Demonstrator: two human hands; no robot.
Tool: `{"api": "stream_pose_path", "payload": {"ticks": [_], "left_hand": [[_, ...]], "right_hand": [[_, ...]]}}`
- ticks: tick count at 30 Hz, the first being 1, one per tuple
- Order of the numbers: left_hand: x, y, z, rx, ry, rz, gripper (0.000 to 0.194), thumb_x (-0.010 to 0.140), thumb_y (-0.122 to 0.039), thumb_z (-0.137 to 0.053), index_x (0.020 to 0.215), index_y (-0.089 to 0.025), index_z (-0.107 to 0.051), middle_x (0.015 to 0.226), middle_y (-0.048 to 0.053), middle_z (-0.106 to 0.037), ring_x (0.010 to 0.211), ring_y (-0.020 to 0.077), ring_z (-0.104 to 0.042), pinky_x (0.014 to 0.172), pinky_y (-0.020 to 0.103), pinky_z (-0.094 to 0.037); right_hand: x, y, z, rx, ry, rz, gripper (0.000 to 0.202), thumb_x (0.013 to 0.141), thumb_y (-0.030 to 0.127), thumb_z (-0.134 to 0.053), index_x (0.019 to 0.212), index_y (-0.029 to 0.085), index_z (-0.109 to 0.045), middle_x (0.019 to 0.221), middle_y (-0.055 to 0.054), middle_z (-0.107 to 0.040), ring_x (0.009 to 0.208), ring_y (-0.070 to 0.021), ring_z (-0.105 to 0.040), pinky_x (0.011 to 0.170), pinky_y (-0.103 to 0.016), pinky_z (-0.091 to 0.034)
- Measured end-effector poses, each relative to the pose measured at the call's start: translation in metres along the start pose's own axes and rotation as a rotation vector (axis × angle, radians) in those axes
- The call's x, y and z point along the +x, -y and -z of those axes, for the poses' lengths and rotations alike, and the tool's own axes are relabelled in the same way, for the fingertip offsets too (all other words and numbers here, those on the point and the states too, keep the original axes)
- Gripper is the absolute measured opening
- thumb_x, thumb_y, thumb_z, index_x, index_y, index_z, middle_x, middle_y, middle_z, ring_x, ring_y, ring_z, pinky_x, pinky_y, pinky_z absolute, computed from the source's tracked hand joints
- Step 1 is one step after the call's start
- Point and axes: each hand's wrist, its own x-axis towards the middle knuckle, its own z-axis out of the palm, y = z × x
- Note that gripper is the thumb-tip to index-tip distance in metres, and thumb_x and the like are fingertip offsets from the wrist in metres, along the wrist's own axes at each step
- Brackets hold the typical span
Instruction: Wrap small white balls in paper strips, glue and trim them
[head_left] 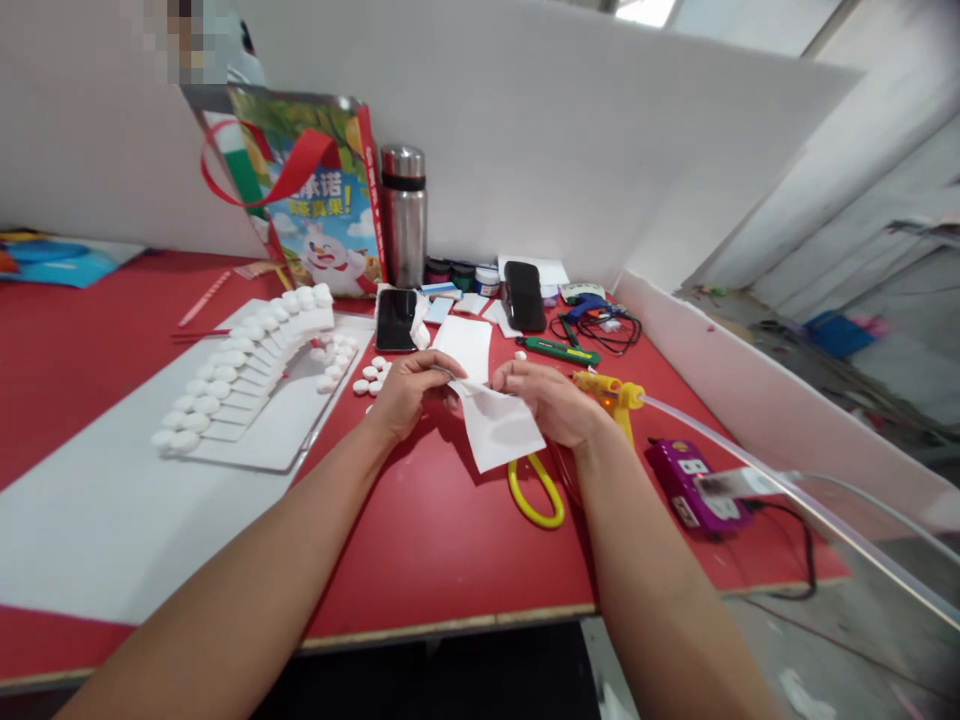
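Both hands hold a small white sheet (501,432) above the red table. My left hand (411,392) pinches its upper left edge, and my right hand (551,398) has its fingers closed on the upper right edge. The sheet hangs down between them, slightly bent. Just behind it, a white paper strip (463,345) lies on the table. A yellow loop handle (537,492) rests below the sheet. To the left, an arched white model (255,370) with rows of white round pieces stands on a white board.
A yellow glue gun (611,392) and a purple power strip (694,488) are on the right, with a clear rod and cables. Behind are a green cutter (559,350), two phones, small jars, a steel flask (405,215) and a colorful bag (307,200). Loose white pieces (370,378) lie beside my left hand.
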Motion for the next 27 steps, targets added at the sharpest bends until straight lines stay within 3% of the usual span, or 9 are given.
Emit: {"api": "stream_pose_path", "payload": {"ticks": [3,5,9,11,15,18,22,27], "left_hand": [[-0.002,0.0,0.001,0.008,0.078,-0.04,0.008,0.072,-0.013,-0.066,0.073,-0.015,-0.073,0.059,0.0,-0.064,0.047,0.0097,-0.056,0.051,0.022,-0.043],[-0.005,-0.002,-0.001,0.031,0.121,-0.044,0.007,0.074,-0.012,-0.067,0.074,-0.015,-0.073,0.06,0.0,-0.064,0.05,0.0097,-0.056,0.052,0.023,-0.042],[-0.011,-0.007,-0.006,0.091,0.167,0.009,0.005,0.078,-0.019,-0.068,0.078,-0.016,-0.072,0.062,0.001,-0.063,0.053,0.0111,-0.055,0.054,0.024,-0.041],[-0.011,-0.007,-0.008,0.105,0.189,0.03,0.006,0.078,-0.021,-0.069,0.079,-0.016,-0.072,0.06,0.0,-0.061,0.052,0.0114,-0.053,0.053,0.024,-0.04],[-0.007,-0.004,-0.009,0.136,0.074,-0.006,0.005,0.07,-0.014,-0.067,0.071,-0.015,-0.072,0.053,-0.003,-0.051,0.048,0.0069,-0.038,0.049,0.021,-0.026],[-0.005,-0.001,-0.01,0.102,0.021,0.002,0.007,0.068,-0.013,-0.065,0.071,-0.015,-0.071,0.05,-0.004,-0.047,0.046,0.0057,-0.031,0.047,0.021,-0.02],[-0.005,0.002,-0.01,0.096,-0.003,0.038,0.007,0.068,-0.014,-0.065,0.074,-0.016,-0.069,0.052,-0.004,-0.05,0.045,0.0058,-0.033,0.046,0.021,-0.019],[-0.006,0.0,-0.008,0.066,-0.006,0.09,0.022,0.072,-0.018,-0.065,0.093,-0.016,-0.071,0.063,-0.001,-0.06,0.05,0.008,-0.046,0.048,0.019,-0.028]], "right_hand": [[0.004,0.0,-0.004,0.146,0.004,-0.101,0.042,0.084,0.055,-0.072,0.076,0.015,-0.06,0.069,-0.002,-0.065,0.053,-0.0087,-0.059,0.047,-0.018,-0.047],[0.007,-0.002,-0.01,0.169,-0.005,-0.165,0.043,0.09,0.058,-0.064,0.08,0.016,-0.06,0.069,-0.003,-0.066,0.054,-0.0107,-0.06,0.049,-0.02,-0.049],[0.005,-0.007,-0.022,0.094,0.152,-0.218,0.044,0.089,0.06,-0.066,0.099,0.018,-0.061,0.077,-0.006,-0.07,0.06,-0.0186,-0.066,0.055,-0.031,-0.054],[0.003,-0.009,-0.027,0.051,0.181,-0.19,0.042,0.085,0.056,-0.074,0.099,0.019,-0.059,0.072,-0.003,-0.067,0.052,-0.0137,-0.058,0.049,-0.026,-0.047],[0.002,-0.01,-0.028,0.089,0.152,-0.163,0.041,0.078,0.047,-0.083,0.09,0.019,-0.056,0.062,0.006,-0.049,0.046,-0.0036,-0.033,0.043,-0.017,-0.024],[0.004,-0.01,-0.025,0.077,0.09,-0.192,0.041,0.081,0.053,-0.078,0.083,0.018,-0.057,0.061,0.005,-0.047,0.047,-0.0052,-0.034,0.044,-0.02,-0.026],[0.006,-0.013,-0.023,0.001,0.026,-0.197,0.034,0.086,0.048,-0.074,0.082,0.017,-0.06,0.056,0.006,-0.045,0.044,-0.0053,-0.032,0.042,-0.021,-0.027],[0.009,-0.018,-0.022,-0.019,0.037,-0.131,0.032,0.081,0.039,-0.079,0.079,0.017,-0.055,0.055,0.009,-0.04,0.043,-0.003,-0.028,0.041,-0.018,-0.018]]}}
